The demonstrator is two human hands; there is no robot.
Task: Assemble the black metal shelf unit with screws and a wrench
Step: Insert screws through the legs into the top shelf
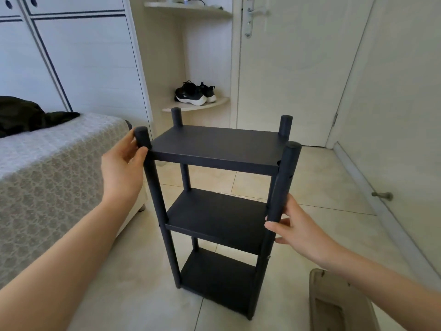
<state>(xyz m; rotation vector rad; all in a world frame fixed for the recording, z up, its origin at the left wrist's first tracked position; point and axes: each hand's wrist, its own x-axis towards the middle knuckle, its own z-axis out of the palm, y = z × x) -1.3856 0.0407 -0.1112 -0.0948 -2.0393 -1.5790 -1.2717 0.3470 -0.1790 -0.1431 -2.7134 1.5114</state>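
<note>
Head view, looking down, close over shelf unit (214,149)

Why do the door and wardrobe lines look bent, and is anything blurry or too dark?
Head view: the wide-angle lens bows the door and wardrobe edges; lighting is soft and even, without glare; the black shelf unit shows little surface detail; the whole frame is slightly soft.

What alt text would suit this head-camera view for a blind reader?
A person's left hand and right hand hold the two front posts of an upright black metal three-tier shelf unit standing on a pale tiled floor beside a patterned bed.
</note>
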